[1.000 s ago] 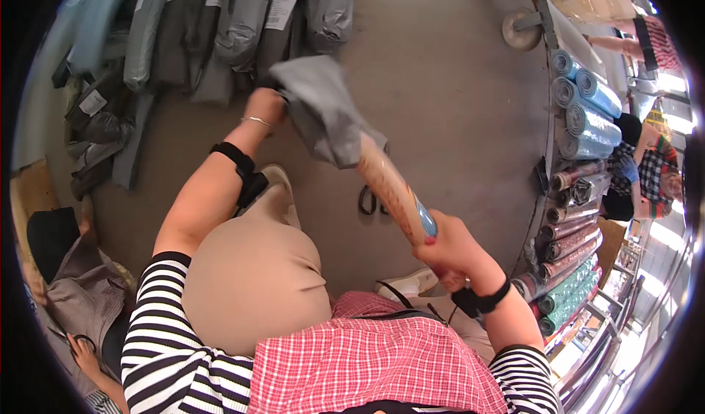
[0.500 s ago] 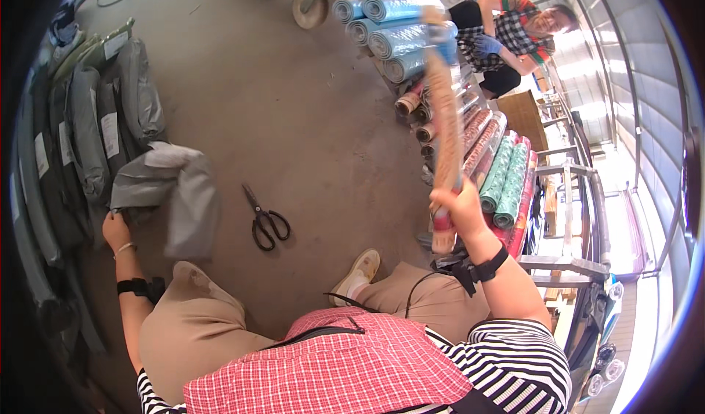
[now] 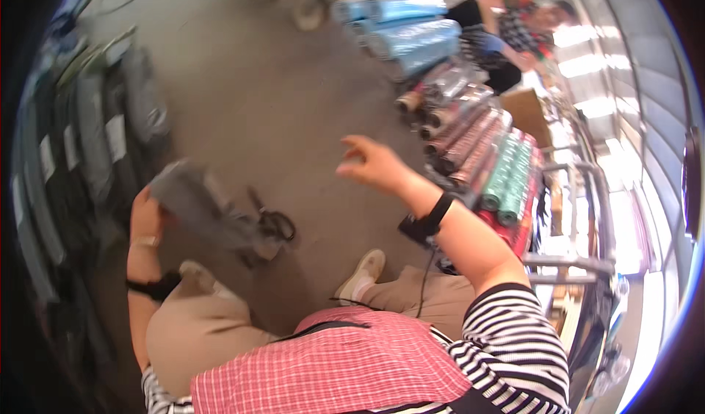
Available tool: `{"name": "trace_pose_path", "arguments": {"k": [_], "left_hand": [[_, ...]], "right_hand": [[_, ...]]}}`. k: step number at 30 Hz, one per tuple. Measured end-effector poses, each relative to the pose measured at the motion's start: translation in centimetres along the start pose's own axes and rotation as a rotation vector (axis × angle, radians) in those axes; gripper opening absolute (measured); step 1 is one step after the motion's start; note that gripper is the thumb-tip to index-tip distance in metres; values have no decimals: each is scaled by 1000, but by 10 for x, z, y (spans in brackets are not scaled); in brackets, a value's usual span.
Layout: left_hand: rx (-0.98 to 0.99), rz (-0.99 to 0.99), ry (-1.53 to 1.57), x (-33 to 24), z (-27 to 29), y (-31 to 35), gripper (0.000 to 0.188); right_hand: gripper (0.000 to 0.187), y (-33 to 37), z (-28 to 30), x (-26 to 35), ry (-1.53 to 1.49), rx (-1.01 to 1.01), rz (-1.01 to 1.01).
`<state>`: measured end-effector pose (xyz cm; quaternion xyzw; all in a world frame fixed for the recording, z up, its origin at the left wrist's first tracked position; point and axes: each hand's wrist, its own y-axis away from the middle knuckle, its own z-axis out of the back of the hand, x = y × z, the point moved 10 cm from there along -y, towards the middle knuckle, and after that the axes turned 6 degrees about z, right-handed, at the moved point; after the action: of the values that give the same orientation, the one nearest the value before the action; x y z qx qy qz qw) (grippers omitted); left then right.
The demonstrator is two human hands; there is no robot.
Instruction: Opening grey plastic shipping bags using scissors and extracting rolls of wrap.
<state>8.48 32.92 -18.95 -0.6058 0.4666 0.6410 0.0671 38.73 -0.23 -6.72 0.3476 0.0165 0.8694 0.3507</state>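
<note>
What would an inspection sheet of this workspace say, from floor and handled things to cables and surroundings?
Surface: brown-grey floor.
Job's things: limp grey bag, blurred.
Clutter: scissors on the floor, partly overlapped by the bag in this view.
Hands: left hand grips the bag's near end; right hand holds nothing, fingers parted.
Cables: thin black cord hangs below the right wrist strap.
Surroundings: grey packages at left; blue rolls and green rolls at right.
</note>
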Motion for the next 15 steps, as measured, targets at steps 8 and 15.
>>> {"name": "trace_pose_path", "arguments": {"k": [8,15], "left_hand": [[390,201,319,-20,-103,16,26],[578,-31,-33,-22,-107,41,41]], "right_hand": [[62,-1,-222,114,-533,329,5],[25,12,-84,81,-402,-155,54]]}}
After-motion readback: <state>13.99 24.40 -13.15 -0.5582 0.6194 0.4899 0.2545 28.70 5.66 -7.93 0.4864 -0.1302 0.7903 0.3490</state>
